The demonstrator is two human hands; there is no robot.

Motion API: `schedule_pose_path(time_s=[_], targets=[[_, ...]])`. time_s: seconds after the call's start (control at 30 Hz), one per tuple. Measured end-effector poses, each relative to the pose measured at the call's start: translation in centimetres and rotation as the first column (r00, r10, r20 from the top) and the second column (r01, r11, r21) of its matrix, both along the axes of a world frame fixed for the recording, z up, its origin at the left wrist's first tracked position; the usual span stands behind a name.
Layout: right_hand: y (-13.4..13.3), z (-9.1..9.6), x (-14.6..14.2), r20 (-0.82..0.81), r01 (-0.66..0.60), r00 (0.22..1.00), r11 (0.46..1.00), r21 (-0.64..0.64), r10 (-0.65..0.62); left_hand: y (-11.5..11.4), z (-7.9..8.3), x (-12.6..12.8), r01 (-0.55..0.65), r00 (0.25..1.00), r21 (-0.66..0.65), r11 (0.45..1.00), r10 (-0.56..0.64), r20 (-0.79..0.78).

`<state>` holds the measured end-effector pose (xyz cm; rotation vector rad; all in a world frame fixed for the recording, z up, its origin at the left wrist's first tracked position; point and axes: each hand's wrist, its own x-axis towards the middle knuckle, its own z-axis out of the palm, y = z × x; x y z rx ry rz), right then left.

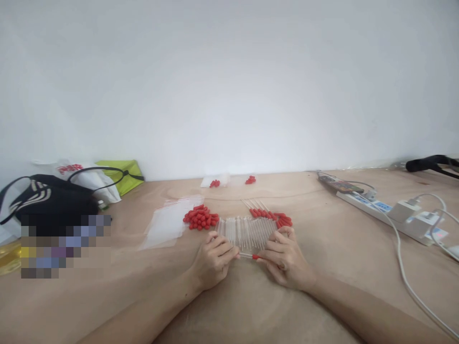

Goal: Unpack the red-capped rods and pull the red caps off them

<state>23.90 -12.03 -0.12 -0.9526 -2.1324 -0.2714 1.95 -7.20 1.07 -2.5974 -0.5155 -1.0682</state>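
My left hand (pixel 217 258) is closed in a pinch on one end of a thin clear dropper tube (pixel 245 255). At the tube's other end, a red rubber bulb (pixel 255 257) sits between the closed fingers of my right hand (pixel 285 255). Just beyond both hands lies a row of clear tubes (pixel 244 231) side by side. A heap of red bulbs (pixel 201 217) rests behind my left hand. Droppers with red bulbs on them (pixel 263 213) lie behind the row, and more red bulbs (pixel 284 220) lie behind my right hand.
Clear plastic bags (pixel 165 224) are spread left of the heap. Two small groups of red bulbs (pixel 214 183) lie near the wall. A power strip (pixel 383 210) with chargers, cables and a phone (pixel 346 186) occupies the right; a black bag (pixel 53 205) stands left.
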Motion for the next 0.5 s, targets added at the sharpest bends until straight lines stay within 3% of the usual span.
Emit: schedule_pose_path(time_s=[0.13, 0.27, 0.5], targets=[[1.0, 0.3, 2.1, -0.215, 0.097, 0.968, 0.983, -0.157, -0.130, 1.8, 0.4, -1.8, -0.145, 0.977, -0.128, 0.981, 0.163, 0.138], [2.8, 0.1, 3.9, -0.504, 0.110, 0.813, 0.928, -0.357, -0.291, 3.1, 0.4, -2.2, -0.263, 0.942, -0.216, 0.940, 0.299, 0.151], [4.2, -0.6, 5.8, -0.583, 0.224, 0.601, 0.815, -0.534, -0.547, 3.6, -0.6, -1.4, -0.308, 0.938, -0.176, 0.935, 0.329, 0.105]])
